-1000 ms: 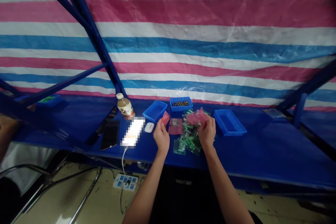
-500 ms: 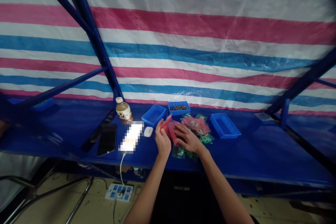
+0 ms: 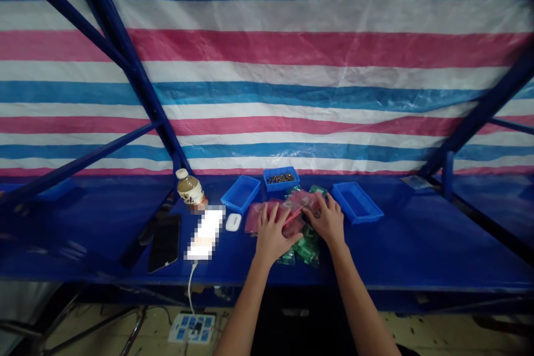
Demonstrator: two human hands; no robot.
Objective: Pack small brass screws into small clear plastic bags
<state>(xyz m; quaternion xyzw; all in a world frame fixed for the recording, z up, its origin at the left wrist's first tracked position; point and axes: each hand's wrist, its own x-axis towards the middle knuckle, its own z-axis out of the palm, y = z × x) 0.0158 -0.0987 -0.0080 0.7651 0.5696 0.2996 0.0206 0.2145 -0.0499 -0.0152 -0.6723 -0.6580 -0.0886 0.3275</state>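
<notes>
My left hand [image 3: 273,236] lies palm down with its fingers spread over pink plastic bags [image 3: 252,218]. My right hand [image 3: 329,221] is curled round the edge of another pink plastic bag [image 3: 303,198], its thumb on the near side. The two hands are close together above a heap of small bags. Green-tinted clear packets [image 3: 307,251] stick out below and between them. What the bags contain is mostly hidden by my fingers.
Behind the heap stands a blue tray of small metal parts [image 3: 280,179]. One blue tray [image 3: 241,194] sits to its left, another [image 3: 357,203] to the right. A white case [image 3: 233,222], a blurred bright phone-like slab [image 3: 205,233], a dark tablet [image 3: 164,242] and a drink bottle [image 3: 191,190] are at left.
The pink bag held up in my left hand is down on the heap. My left hand has turned palm down and spread; my right hand has moved right. The view has tilted up.
</notes>
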